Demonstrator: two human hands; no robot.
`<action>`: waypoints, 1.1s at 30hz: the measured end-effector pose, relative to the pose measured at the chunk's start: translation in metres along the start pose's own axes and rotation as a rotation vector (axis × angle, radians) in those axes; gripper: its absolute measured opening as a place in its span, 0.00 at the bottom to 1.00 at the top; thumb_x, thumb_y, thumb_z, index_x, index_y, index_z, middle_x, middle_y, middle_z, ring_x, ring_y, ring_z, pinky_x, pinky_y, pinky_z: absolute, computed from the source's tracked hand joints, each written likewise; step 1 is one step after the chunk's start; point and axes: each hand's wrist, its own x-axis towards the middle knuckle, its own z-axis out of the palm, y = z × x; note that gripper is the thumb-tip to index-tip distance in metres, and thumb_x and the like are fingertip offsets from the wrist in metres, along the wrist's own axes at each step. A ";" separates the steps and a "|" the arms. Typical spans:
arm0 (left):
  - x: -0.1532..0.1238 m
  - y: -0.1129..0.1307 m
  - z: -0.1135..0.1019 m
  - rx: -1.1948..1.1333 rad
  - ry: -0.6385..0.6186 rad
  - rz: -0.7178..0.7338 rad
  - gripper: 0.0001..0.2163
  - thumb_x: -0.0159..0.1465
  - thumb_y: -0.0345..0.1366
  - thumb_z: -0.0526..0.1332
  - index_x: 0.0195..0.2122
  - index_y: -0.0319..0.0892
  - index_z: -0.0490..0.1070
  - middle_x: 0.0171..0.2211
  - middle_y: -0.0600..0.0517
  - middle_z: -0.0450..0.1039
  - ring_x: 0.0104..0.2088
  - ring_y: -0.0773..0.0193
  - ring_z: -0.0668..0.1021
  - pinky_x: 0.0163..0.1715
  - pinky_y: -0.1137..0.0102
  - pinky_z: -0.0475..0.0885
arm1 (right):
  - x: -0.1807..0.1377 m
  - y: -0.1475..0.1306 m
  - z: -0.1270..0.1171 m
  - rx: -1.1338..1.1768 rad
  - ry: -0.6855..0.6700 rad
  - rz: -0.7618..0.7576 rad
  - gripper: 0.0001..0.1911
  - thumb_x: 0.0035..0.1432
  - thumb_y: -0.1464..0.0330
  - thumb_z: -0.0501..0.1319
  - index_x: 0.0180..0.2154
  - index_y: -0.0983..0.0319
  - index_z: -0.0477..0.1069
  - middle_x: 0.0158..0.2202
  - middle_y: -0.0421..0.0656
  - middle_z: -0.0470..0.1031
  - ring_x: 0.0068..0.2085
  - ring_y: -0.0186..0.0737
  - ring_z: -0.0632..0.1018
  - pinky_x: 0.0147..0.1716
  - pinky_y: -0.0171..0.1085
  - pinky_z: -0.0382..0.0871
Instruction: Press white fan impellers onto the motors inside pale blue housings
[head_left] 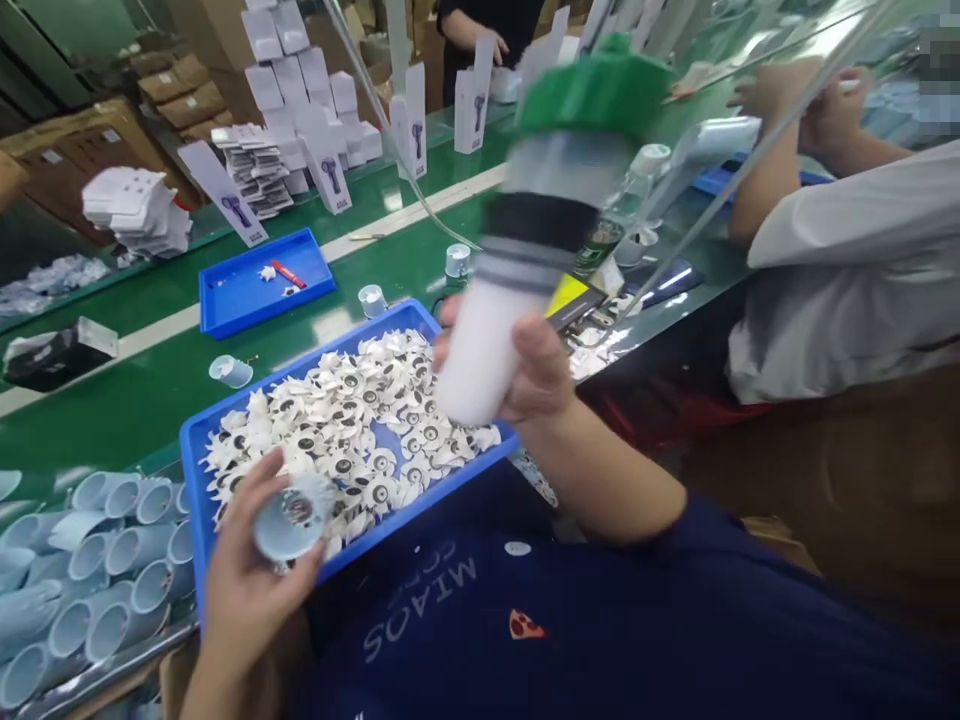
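Head view, the only view. All positions are referenced to the large blue tray (196, 440).

Grip state:
- The left hand (247, 590) is closed around a pale blue round housing (294, 517). Fingers wrap its rim, and its open face, with a white bladed part inside, is turned up. It sits over the near left corner of the tray.
- The right hand (536, 375) is clenched round the lower barrel of a white tool (540, 230) with a green cap. The tool stands tilted above the tray's right end and is motion-blurred.

Handling, as judged:
- The housing looks like thin moulded plastic: light, stiff and smooth. The outer rim is the safe hold. The blades inside appear thin and likely to bend or snap under finger pressure.
- The tool looks bulkier and top-heavy, so a full-fist grip low on the barrel suits it.

Count:
- One housing in hand and one tool.
- Two blue trays, the smaller tray (247, 290) lying beyond the large one.
- White impellers (360, 420) fill the large tray, several dozen, too many to count exactly.
- Pale blue tubes (97, 570) are heaped left of the tray, with roughly fifteen openings showing.
- Three loose pale caps (371, 298) lie on the green table (135, 400) behind the tray.
- A co-worker's arm (780, 170) is at far right, well apart.
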 end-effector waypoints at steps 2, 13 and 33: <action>0.010 0.029 0.024 -0.023 -0.056 0.085 0.20 0.64 0.39 0.65 0.58 0.46 0.70 0.57 0.44 0.80 0.58 0.50 0.83 0.58 0.56 0.80 | 0.003 0.008 0.042 0.178 -0.140 0.182 0.36 0.44 0.45 0.77 0.44 0.60 0.70 0.36 0.41 0.77 0.30 0.37 0.80 0.27 0.36 0.81; 0.023 0.065 0.041 -0.113 -0.100 -0.074 0.17 0.57 0.51 0.73 0.37 0.44 0.79 0.30 0.53 0.81 0.28 0.59 0.82 0.28 0.68 0.77 | -0.017 0.025 0.090 0.167 -0.219 0.338 0.48 0.32 0.41 0.80 0.48 0.53 0.63 0.36 0.37 0.75 0.36 0.41 0.80 0.37 0.42 0.83; 0.023 0.030 0.020 0.005 -0.430 -0.293 0.42 0.54 0.59 0.72 0.69 0.50 0.68 0.40 0.49 0.84 0.35 0.51 0.85 0.28 0.66 0.76 | 0.000 0.024 0.033 -0.108 0.000 0.201 0.48 0.34 0.35 0.75 0.48 0.55 0.64 0.43 0.44 0.79 0.35 0.40 0.81 0.30 0.39 0.80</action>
